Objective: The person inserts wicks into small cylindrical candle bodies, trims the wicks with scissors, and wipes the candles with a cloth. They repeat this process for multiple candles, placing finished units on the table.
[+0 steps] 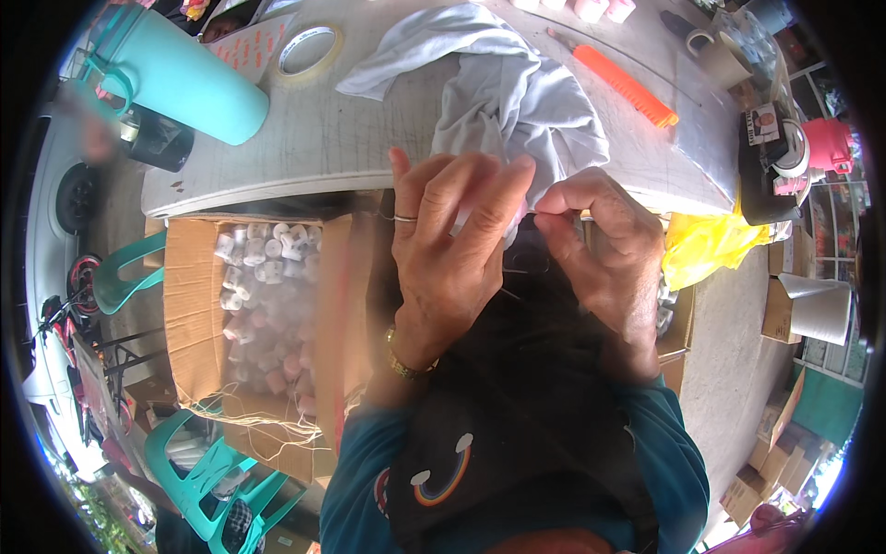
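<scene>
My left hand (pixel 448 235) is raised in front of the table edge, its fingers curled round a small pink-and-white thing mostly hidden behind them. Close beside it on the right, my right hand (pixel 604 245) is closed in a pinch, thumb against fingertips. Whatever lies in that pinch is too small to make out. Just beyond both hands, a crumpled light grey cloth (pixel 517 102) lies on the white table (pixel 318 175). To the left of my left hand stands an open cardboard box (pixel 194 314) holding many small white and pink cylinders (pixel 268 268).
Pale strings (pixel 268 427) hang over the box's near edge. The table bears a turquoise tumbler (pixel 180 78), a tape roll (pixel 311 51), an orange utility knife (pixel 628 85) and a beige mug (pixel 724 57). At right hangs a yellow plastic bag (pixel 711 249); green chairs (pixel 198 471) stand lower left.
</scene>
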A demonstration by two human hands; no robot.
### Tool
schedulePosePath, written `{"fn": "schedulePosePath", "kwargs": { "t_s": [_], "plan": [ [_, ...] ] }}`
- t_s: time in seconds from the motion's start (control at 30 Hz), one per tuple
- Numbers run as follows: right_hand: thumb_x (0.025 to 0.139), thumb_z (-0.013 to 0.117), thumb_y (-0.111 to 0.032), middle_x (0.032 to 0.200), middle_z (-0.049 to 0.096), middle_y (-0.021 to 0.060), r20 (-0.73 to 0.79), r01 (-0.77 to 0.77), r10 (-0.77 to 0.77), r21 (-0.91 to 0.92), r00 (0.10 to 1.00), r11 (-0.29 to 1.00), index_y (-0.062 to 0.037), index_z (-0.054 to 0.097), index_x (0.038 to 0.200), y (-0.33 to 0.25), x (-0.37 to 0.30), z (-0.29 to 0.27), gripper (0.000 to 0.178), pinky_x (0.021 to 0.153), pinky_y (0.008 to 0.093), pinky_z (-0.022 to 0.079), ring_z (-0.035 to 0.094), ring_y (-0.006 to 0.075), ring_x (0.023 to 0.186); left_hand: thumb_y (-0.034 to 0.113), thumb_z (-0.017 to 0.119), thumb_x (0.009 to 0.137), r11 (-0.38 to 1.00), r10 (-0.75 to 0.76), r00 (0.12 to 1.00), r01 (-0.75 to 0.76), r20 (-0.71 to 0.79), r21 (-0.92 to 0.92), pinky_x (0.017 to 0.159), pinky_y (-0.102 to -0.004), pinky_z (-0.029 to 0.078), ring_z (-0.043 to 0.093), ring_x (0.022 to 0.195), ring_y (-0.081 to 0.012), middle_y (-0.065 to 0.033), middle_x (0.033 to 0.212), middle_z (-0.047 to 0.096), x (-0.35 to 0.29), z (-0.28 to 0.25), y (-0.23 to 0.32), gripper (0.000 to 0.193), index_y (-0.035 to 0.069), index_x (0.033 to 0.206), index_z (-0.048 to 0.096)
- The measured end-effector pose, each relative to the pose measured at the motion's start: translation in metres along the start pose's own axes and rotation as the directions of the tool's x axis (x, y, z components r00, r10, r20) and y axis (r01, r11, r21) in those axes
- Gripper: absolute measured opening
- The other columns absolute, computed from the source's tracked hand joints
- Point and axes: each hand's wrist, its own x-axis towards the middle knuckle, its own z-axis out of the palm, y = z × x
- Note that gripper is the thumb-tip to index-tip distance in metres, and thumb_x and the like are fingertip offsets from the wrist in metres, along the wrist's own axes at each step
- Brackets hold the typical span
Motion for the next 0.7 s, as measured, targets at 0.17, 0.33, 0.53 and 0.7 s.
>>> {"fn": "schedulePosePath", "kwargs": {
  "t_s": [0.17,0.33,0.53,0.7],
  "plan": [
    [0.079,0.068,0.003,0.079,0.061,0.0092,-0.006,0.004,-0.005,-0.075,1.000,0.997,-0.0047,0.062,0.089,0.0005,-0.0019,0.0003,0.014,0.059,0.0302,0.048,0.061,0.0238,0.067,0.004,0.072,0.074,1.000,0.003,1.000,-0.003,0.003,0.014,0.109,-0.0507,0.030,0.057,0.093,-0.0251,-0.0043,0.102,0.058,-0.0008,0.0001,0.0021,0.044,0.016,0.116,0.067],
    [0.080,0.068,-0.002,0.079,0.062,0.0113,-0.023,0.047,-0.051,-0.125,0.998,0.991,-0.0047,0.062,0.088,0.0034,-0.0017,0.0068,0.011,0.060,0.0360,0.048,0.061,0.0317,0.069,0.002,0.071,0.073,1.000,-0.006,1.000,0.006,0.015,0.019,0.110,-0.0507,0.029,0.057,0.095,-0.0253,-0.0043,0.102,0.058,-0.0014,0.0006,0.0022,0.045,0.016,0.116,0.067],
    [0.081,0.068,-0.005,0.077,0.061,0.0125,-0.051,0.004,-0.013,-0.172,0.999,0.985,-0.0042,0.063,0.088,0.0028,-0.0015,0.0020,0.008,0.061,0.0382,0.048,0.061,0.0333,0.070,0.000,0.069,0.073,0.999,-0.025,0.999,0.026,0.030,-0.038,0.109,-0.0511,0.030,0.057,0.094,-0.0256,-0.0046,0.103,0.058,-0.0011,-0.0001,0.0020,0.048,0.017,0.118,0.066],
    [0.082,0.068,-0.005,0.077,0.062,0.0129,-0.032,0.038,-0.044,-0.182,0.998,0.983,-0.0035,0.063,0.088,0.0039,-0.0016,0.0063,0.008,0.061,0.0380,0.048,0.061,0.0342,0.070,0.000,0.069,0.073,0.998,-0.034,0.999,0.035,0.038,-0.043,0.109,-0.0512,0.031,0.057,0.092,-0.0254,-0.0042,0.103,0.057,-0.0010,0.0011,0.0034,0.050,0.017,0.119,0.066]
  ]
}}
